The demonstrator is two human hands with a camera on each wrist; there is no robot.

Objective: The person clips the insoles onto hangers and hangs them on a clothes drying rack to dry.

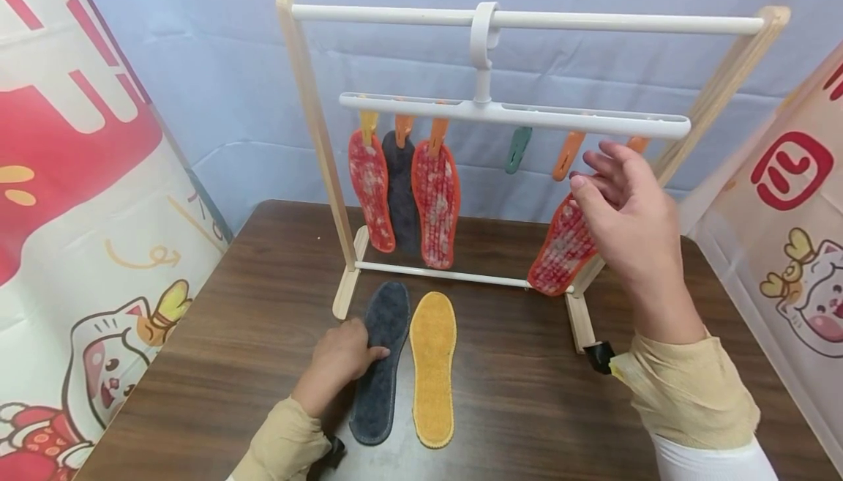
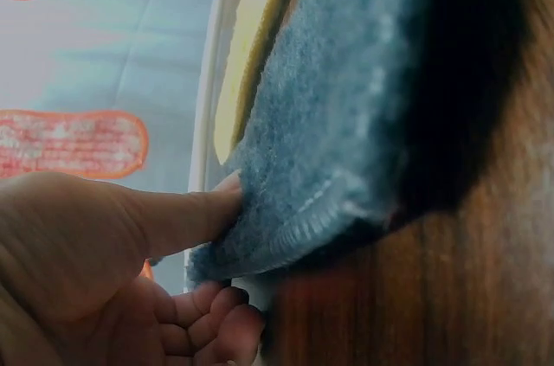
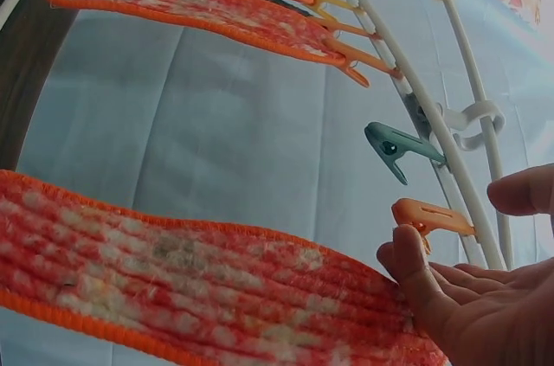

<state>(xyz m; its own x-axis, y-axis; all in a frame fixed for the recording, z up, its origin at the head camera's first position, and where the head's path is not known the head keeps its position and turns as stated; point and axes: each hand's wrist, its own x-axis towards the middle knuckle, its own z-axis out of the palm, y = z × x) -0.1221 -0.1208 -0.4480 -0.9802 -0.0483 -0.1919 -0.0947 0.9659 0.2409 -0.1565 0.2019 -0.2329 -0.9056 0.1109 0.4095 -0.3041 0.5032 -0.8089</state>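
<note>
My left hand (image 1: 339, 360) is sitting low in the head view, left of centre, pinching the edge of the dark grey insole (image 1: 380, 360). In the left wrist view my thumb (image 2: 186, 215) is lying on top of that edge and my curled fingers (image 2: 212, 310) are tucking under it, lifting it slightly off the counter (image 1: 527, 393). The insole is lying flat otherwise, long axis running near-to-far in the frame, toe end pointing up toward the rack's base rail (image 1: 441, 274). The yellow insole (image 1: 432, 367) is lying just beside it on the right, parallel, same way round.

My right hand (image 1: 626, 225) is raised at right of centre, against the upper end of the red patterned insole (image 1: 561, 250). The right wrist view is showing my thumb (image 3: 415, 284) resting on that end and my fingers (image 3: 524, 190) spread loose; no full wrap showing, so I'm calling it a light touch, hand mostly open. That insole is hanging slanted, top end at my hand, lower end dropping toward lower left near the base rail. An orange clip (image 3: 433, 216) is sitting just above my thumb; I can't tell if it's biting the insole. A green clip (image 1: 518, 148) is hanging bare further left on the white clip bar (image 1: 514, 116).

Upper left of centre, three insoles (image 1: 403, 188) are hanging vertically from clips, two red, one dark between them.
</note>
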